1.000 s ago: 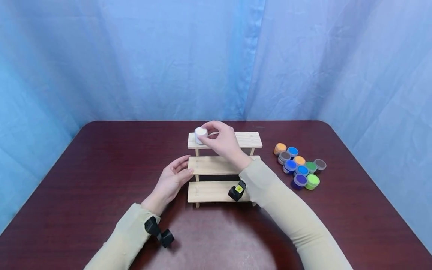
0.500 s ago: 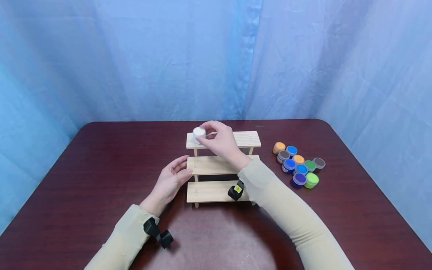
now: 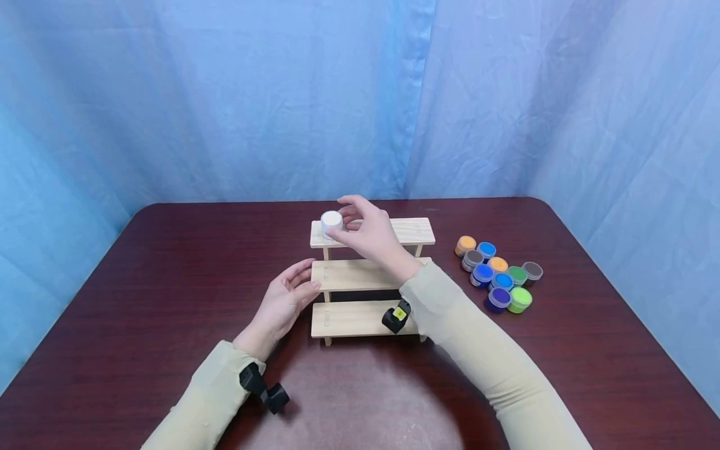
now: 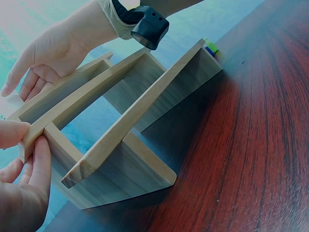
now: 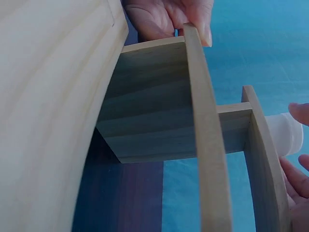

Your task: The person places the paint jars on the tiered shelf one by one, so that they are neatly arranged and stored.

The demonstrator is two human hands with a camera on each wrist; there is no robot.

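Note:
A three-tier wooden display shelf (image 3: pixel 360 314) stands on the table. My left hand (image 3: pixel 283 304) grips the left end of its middle board; in the left wrist view the thumb (image 4: pixel 13 134) lies on one face and fingers (image 4: pixel 42 166) on the other. A small white-lidded jar (image 3: pixel 331 223) stands upright at the left end of the top board. Just right of it is my right hand (image 3: pixel 371 232), its index finger raised off the jar and its thumb close to the jar's side. In the right wrist view the jar (image 5: pixel 281 134) rests against the top board.
To the right of the shelf, several small paint jars stand grouped, among them an orange one (image 3: pixel 465 244), a purple one (image 3: pixel 498 300) and a lime green one (image 3: pixel 520 299). A blue curtain (image 3: pixel 281 100) hangs behind the table (image 3: pixel 169 281).
My right hand's index finger has lifted away from the white-lidded jar, which stays on the top board. The left hand keeps its grip on the shelf.

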